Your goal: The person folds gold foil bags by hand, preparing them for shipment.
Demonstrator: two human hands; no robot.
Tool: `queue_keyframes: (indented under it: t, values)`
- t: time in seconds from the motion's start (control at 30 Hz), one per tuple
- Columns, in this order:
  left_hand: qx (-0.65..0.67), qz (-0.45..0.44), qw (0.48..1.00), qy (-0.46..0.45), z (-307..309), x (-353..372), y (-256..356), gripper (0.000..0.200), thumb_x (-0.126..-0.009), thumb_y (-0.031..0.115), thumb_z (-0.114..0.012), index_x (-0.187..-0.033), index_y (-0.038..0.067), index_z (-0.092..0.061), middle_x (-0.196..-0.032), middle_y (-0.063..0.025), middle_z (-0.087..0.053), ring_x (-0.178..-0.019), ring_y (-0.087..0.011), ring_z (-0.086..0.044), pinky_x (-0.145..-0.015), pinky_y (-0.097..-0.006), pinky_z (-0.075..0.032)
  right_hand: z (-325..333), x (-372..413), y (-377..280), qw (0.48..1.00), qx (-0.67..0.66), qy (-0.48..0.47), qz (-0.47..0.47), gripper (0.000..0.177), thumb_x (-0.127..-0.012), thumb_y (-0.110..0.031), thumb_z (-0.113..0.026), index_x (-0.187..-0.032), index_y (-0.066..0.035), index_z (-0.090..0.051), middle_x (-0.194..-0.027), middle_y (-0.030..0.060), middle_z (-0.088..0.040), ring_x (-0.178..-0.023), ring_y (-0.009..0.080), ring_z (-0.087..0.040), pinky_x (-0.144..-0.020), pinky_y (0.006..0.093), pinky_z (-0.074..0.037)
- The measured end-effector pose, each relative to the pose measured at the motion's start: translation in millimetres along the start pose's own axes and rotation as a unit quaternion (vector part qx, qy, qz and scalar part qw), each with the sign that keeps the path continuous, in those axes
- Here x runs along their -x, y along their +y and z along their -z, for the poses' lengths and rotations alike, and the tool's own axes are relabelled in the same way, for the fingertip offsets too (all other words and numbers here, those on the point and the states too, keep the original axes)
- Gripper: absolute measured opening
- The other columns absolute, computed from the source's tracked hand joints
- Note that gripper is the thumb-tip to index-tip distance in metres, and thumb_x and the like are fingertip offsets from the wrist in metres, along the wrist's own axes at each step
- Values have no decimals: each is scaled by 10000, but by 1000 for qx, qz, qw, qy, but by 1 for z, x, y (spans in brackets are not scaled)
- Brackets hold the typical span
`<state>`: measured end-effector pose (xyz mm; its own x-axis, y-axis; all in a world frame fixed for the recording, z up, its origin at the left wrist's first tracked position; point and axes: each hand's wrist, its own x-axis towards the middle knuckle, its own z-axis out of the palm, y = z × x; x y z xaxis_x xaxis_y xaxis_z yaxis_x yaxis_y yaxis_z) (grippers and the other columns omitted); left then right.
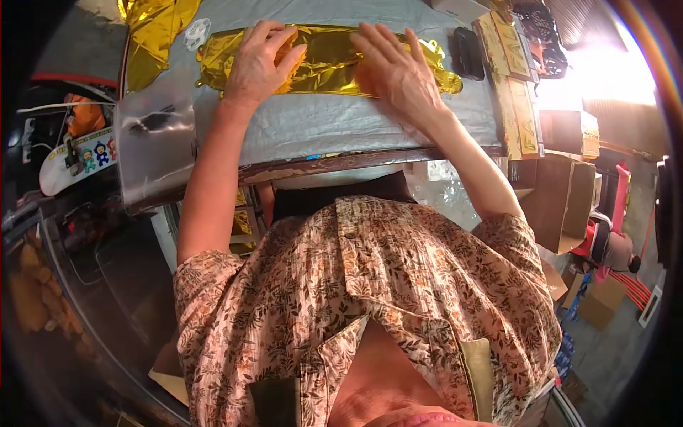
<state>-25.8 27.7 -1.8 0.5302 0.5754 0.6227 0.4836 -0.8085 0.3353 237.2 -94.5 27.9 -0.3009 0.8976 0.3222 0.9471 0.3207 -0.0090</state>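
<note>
As left hand [260, 62] and right hand [404, 77] touch gold foil [329, 60] | both unclenched | right apparently, through blur

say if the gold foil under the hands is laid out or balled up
Laid out: the gold foil forms a long, creased band on the grey tabletop.

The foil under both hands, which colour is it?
The foil is shiny gold, best in head view.

Glare [605, 67] upper right | rainbow flare [653, 44] | left side dim | fisheye-curved, blackened edges
</note>
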Motion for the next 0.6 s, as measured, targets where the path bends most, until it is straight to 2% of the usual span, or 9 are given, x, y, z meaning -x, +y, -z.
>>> queue_keyframes:
  t: [0.03, 0.07, 0.13, 0.17, 0.23, 0.27, 0.37, 0.6]
  values:
    - [-3, 3, 1000, -1, 1, 0, 1, 345, -917, 284, -780, -1131, 14, -754, -1113, -114, -661, -999, -318, -643, -887, -422, -551, -6, -6, 7, 1000, -3, 29, -6, 558, -1011, -346, -620, -1522, -158, -500, -1593, 98, -481, -1501, 309, -410, -1269, 523, -249]
    - [-6, 9, 1000, -3, 1, 0, 2, 343, -921, 279, -777, -1133, 9, -754, -1106, -118, -661, -993, -320, -641, -884, -423, -550, -7, -8, 27, 999, 19, 43, -13, 559, -949, -278, -672, -1482, -165, -544, -1500, 119, -571, -1397, 340, -523, -1217, 513, -341]
    - [-6, 10, 1000, -2, 1, 0, 2, 340, -931, 279, -767, -1134, 7, -753, -1105, -118, -661, -996, -320, -639, -886, -424, -549, -11, -4, 63, 993, -31, 23, -113, 573, -904, -222, -677, -1464, -173, -566, -1415, 120, -628, -1320, 345, -571, -1167, 506, -391]
    - [-7, 8, 1000, -2, 2, 0, 3, 337, -940, 279, -758, -1136, 6, -752, -1104, -119, -661, -998, -319, -637, -887, -425, -549, -7, -8, 73, 986, -28, 10, -165, 486, -879, -198, -689, -1358, -123, -659, -1292, 126, -688, -1224, 346, -619, -1103, 483, -453]
    - [-5, 13, 1000, -6, 2, 0, 2, 337, -949, 281, -749, -1139, 3, -750, -1110, -120, -658, -1008, -320, -634, -890, -426, -548, 7, -9, 94, 984, -96, -19, -151, 367, -868, -205, -698, -1209, -77, -741, -1206, 139, -719, -1170, 343, -655, -1041, 443, -508]
    - [-4, 17, 1000, -11, 2, 0, 2, 337, -957, 283, -739, -1142, 0, -748, -1117, -121, -655, -1017, -321, -631, -893, -427, -547, 10, -13, 103, 977, -136, -48, -154, 316, -861, -228, -720, -1126, -61, -768, -1132, 154, -744, -1050, 349, -710, -945, 416, -558]
    - [-12, 16, 1000, -23, 2, 1, 1, 362, -963, 299, -733, -1166, 0, -742, -1142, -127, -651, -1042, -320, -627, -900, -423, -547, 6, -13, 116, 955, -212, -71, -196, 305, -870, -243, -722, -1116, -67, -765, -1056, 160, -763, -969, 344, -738, -895, 402, -574]
    - [-28, 9, 999, -31, 5, 1, 3, 428, -956, 349, -739, -1214, 7, -733, -1176, -130, -651, -1068, -318, -628, -938, -432, -536, 5, -17, 98, 952, -171, -42, -249, 275, -896, -275, -712, -1063, -62, -763, -982, 164, -771, -938, 329, -748, -854, 404, -583]
